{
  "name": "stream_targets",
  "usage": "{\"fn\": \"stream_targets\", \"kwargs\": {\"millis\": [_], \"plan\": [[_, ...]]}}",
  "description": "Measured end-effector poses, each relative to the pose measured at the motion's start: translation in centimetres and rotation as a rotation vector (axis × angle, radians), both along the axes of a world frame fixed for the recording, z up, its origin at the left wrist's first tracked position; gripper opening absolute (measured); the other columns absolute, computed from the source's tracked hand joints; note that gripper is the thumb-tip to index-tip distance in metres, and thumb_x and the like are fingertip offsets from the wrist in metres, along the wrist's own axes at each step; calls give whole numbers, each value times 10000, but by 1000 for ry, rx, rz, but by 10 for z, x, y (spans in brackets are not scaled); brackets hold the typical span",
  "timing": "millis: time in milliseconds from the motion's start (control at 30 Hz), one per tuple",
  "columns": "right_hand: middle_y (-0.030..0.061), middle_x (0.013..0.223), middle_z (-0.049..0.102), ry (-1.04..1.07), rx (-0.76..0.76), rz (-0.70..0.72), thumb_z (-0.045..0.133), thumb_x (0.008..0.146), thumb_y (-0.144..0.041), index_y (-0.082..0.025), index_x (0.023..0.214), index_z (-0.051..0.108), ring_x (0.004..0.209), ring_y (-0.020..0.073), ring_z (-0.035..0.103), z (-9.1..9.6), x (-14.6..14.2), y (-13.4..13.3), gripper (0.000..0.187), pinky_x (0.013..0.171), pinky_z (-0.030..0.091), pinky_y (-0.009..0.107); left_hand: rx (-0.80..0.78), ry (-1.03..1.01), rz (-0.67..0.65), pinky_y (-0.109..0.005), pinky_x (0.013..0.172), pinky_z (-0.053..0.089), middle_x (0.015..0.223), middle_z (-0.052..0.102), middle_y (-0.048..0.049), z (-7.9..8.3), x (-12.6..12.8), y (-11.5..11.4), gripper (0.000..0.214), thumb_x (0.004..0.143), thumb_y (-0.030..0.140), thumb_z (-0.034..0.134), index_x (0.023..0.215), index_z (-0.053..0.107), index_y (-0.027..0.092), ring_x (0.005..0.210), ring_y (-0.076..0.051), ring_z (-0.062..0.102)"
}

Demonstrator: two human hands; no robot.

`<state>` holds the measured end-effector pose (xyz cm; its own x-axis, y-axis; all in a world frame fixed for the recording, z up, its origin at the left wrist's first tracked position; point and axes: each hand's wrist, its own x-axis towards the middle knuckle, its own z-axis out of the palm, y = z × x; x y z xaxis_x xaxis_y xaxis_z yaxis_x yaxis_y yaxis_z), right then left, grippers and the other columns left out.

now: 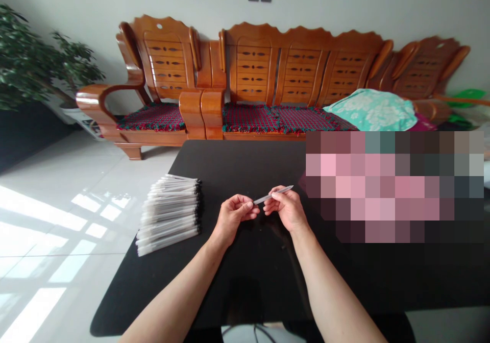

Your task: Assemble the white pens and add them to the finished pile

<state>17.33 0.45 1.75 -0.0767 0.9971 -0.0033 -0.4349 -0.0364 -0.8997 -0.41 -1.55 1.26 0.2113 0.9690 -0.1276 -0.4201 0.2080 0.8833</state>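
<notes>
Above the middle of the black table, a slim pale pen (263, 199) is held between both hands, tilted up to the right. My left hand (238, 213) pinches its dark lower-left end with thumb and fingers. My right hand (285, 206) is closed round the other half, and the tapered tip sticks out past the thumb. To the left of my hands lies a stack of similar whitish pens (168, 213), side by side, their black ends facing right.
The black table (229, 162) spans the front. A pixelated patch (383, 190) hides its right part. Behind stand a wooden sofa (252, 62) with woven red seat pads and a turquoise floral cloth (377, 111). A potted plant (72, 59) is at far left.
</notes>
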Motion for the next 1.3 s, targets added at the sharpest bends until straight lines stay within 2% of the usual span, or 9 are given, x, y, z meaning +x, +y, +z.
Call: {"fn": "stream_targets", "kwargs": {"millis": [133, 367, 733, 833, 933, 1000, 1133, 1233, 1300], "plan": [[49, 629, 733, 2, 6, 5, 711, 737, -277, -159, 810, 641, 470, 192, 684, 0, 0, 0, 155, 432, 575, 277, 0, 21, 6, -217, 632, 557, 770, 721, -69, 1, 0, -1, 363, 707, 384, 811, 852, 614, 115, 659, -129, 684], [45, 625, 734, 10, -1, 7, 725, 723, -274, -155, 809, 636, 462, 194, 684, -4, 1, 2, 172, 423, 579, 275, 25, 165, 16, -177, 414, 460, 620, 638, -20, -1, 0, 1, 377, 720, 455, 772, 745, 622, 111, 478, -95, 580], [55, 609, 729, 11, -74, -21, 752, 720, -289, -141, 810, 640, 444, 197, 681, -8, 0, 4, 207, 397, 577, 268, 190, 368, 165, -221, 495, 537, 576, 646, -16, 3, 4, -1, 303, 696, 376, 784, 770, 645, 118, 501, -128, 621], [55, 604, 727, 14, -72, -34, 755, 720, -292, -139, 808, 640, 439, 195, 679, -8, 0, 4, 211, 393, 576, 264, 192, 382, 138, -204, 463, 515, 596, 643, -21, 1, 2, -1, 344, 731, 435, 753, 809, 653, 115, 499, -123, 613], [53, 611, 728, 11, -63, -28, 753, 722, -290, -141, 815, 640, 445, 196, 682, -8, 0, 4, 209, 393, 576, 262, 156, 429, 71, -163, 352, 404, 581, 623, -34, -4, 0, 0, 455, 838, 556, 594, 771, 652, 110, 428, -102, 567], [55, 619, 731, 4, -63, -22, 754, 724, -293, -140, 822, 640, 453, 197, 685, -9, 0, 4, 215, 397, 577, 265, 137, 444, 40, -148, 318, 344, 578, 614, -31, -6, 0, 1, 487, 851, 578, 560, 736, 642, 112, 398, -86, 538], [60, 621, 731, -4, -65, -16, 760, 720, -301, -136, 828, 640, 453, 197, 683, -9, 0, 4, 231, 402, 579, 269, 152, 417, 75, -149, 355, 387, 562, 598, 2, -2, 0, 2, 383, 739, 490, 728, 749, 613, 125, 414, -76, 526], [59, 618, 730, -6, -64, -17, 761, 717, -303, -136, 824, 640, 450, 195, 681, -8, -1, 4, 232, 404, 578, 268, 173, 362, 127, -163, 371, 425, 624, 619, 17, 1, 1, 2, 450, 634, 434, 820, 908, 618, 140, 451, -89, 550], [56, 616, 729, -7, -65, -17, 761, 717, -303, -139, 825, 639, 446, 194, 679, -8, -1, 4, 231, 399, 575, 266, 167, 382, 122, -158, 338, 391, 643, 624, 9, 0, 0, 1, 453, 685, 486, 773, 940, 627, 142, 424, -83, 533]]}}
